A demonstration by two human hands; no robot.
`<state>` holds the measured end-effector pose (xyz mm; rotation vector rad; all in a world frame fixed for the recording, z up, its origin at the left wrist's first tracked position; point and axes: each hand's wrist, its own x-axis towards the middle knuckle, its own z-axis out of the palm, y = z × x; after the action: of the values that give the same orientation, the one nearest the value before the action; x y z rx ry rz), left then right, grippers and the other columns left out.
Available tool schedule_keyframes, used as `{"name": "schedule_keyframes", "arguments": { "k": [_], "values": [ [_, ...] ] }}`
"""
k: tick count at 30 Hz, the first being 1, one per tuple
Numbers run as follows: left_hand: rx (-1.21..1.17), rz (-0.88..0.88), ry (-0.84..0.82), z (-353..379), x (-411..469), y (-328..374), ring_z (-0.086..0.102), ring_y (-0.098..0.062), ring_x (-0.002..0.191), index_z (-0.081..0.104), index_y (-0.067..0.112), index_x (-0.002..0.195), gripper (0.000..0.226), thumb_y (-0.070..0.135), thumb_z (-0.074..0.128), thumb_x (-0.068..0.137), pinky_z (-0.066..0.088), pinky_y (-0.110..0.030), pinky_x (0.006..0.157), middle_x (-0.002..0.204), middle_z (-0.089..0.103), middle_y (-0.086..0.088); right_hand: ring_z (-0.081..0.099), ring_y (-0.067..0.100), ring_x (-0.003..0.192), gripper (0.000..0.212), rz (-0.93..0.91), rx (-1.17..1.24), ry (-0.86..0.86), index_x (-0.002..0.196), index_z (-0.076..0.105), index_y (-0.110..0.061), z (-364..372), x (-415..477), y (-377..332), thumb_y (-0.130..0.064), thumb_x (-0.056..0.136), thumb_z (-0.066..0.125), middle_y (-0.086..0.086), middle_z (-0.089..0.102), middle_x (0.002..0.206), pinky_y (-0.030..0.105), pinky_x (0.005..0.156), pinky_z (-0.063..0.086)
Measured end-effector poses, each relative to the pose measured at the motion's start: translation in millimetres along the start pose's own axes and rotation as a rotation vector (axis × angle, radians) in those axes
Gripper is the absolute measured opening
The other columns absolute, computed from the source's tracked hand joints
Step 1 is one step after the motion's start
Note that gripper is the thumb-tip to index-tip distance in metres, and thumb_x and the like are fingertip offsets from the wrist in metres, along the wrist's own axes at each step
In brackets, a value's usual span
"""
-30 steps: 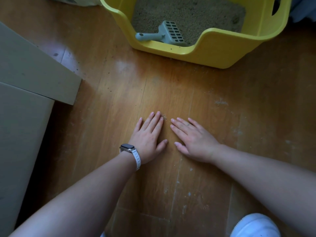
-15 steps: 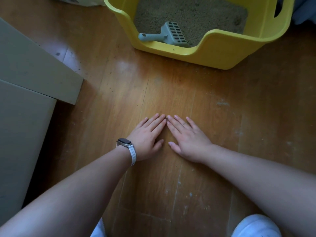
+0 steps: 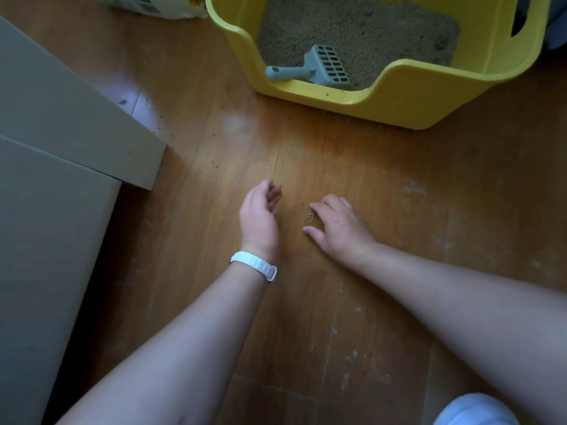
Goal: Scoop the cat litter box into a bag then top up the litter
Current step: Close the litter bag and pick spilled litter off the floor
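A yellow litter box [image 3: 408,102] stands on the wooden floor at the top, filled with beige litter [image 3: 368,29]. A grey slotted scoop [image 3: 319,67] lies in it against the low front wall, handle pointing left. Nearer me, a small heap of spilled litter grains [image 3: 310,217] lies on the floor. My right hand [image 3: 340,228] rests beside the heap, fingertips curled around it. My left hand [image 3: 260,213], with a white watch band on its wrist, is turned on its edge left of the heap, fingers cupped and holding nothing I can see.
A large cardboard box [image 3: 55,167] with an open flap fills the left side. A white bag [image 3: 153,6] lies at the top left behind the litter box. A white shoe [image 3: 478,411] shows at the bottom right. Loose grains dot the floor.
Both hands were flat on the floor with fingertips together. Now they have parted, the left has turned onto its edge, and a small heap of grains shows by the right fingertips.
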<state>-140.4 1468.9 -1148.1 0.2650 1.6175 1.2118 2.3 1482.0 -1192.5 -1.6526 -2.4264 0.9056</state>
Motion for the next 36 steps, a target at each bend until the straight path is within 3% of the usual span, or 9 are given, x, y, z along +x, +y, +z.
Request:
{"name": "schedule_keyframes", "arguments": {
  "k": [6,14,21,26,30,36],
  "values": [
    [-0.349,-0.294,-0.093,-9.3,2.4,4.4,0.062,-0.025,0.116,0.057,0.006,0.124,0.05,0.044,0.038,0.098,0.04,-0.037,0.105,0.122,0.066,-0.013,0.052,0.034,0.105,0.029,0.054,0.068,0.025,0.105,0.067,-0.005,6.0,9.8,-6.2,-0.024,0.084,0.072,0.013,0.057,0.103,0.039,0.094,0.044],
    [-0.597,-0.405,-0.173,-23.4,13.1,3.8,0.063,-0.028,0.116,0.052,0.002,0.131,0.063,0.051,0.041,0.093,0.039,-0.041,0.109,0.121,0.067,-0.016,0.054,0.029,0.102,0.019,0.1,0.094,-0.008,0.094,0.067,-0.006,-1.4,18.1,-6.1,-0.024,0.088,0.069,0.011,0.06,0.102,0.033,0.09,0.041],
    [-0.605,-0.406,-0.174,-27.0,15.6,2.8,0.063,-0.03,0.115,0.054,0.002,0.13,0.061,0.049,0.041,0.094,0.039,-0.041,0.109,0.122,0.066,-0.017,0.051,0.029,0.105,0.02,0.035,-0.029,-0.062,0.097,0.063,-0.004,-2.9,16.0,-7.6,-0.023,0.096,0.055,0.012,0.056,0.104,0.037,0.088,0.042],
    [-0.567,-0.403,-0.165,-24.0,15.4,-0.2,0.063,-0.03,0.115,0.055,0.002,0.129,0.061,0.051,0.042,0.093,0.038,-0.042,0.11,0.122,0.066,-0.017,0.053,0.038,0.099,0.01,-0.051,-0.189,-0.067,0.098,0.057,0.0,-2.6,12.3,-16.7,-0.002,0.095,0.047,0.02,0.054,0.101,0.044,0.08,0.045],
    [-0.524,-0.382,-0.131,-25.7,15.1,-4.0,0.065,-0.029,0.113,0.055,0.002,0.129,0.061,0.05,0.042,0.094,0.04,-0.041,0.109,0.12,0.067,-0.016,0.051,0.036,0.106,0.024,-0.05,-0.261,-0.1,0.11,0.053,0.0,-10.5,12.0,-25.3,0.002,0.092,0.037,0.02,0.052,0.112,0.042,0.088,0.043],
    [-0.496,-0.387,-0.118,-28.1,11.3,-8.7,0.065,-0.029,0.112,0.055,0.003,0.129,0.06,0.05,0.041,0.094,0.041,-0.04,0.107,0.12,0.068,-0.016,0.054,0.036,0.107,0.024,-0.026,-0.282,-0.123,0.112,0.056,0.0,-14.7,15.7,-28.5,-0.002,0.095,0.038,0.019,0.057,0.113,0.04,0.09,0.043]
  ]
}}
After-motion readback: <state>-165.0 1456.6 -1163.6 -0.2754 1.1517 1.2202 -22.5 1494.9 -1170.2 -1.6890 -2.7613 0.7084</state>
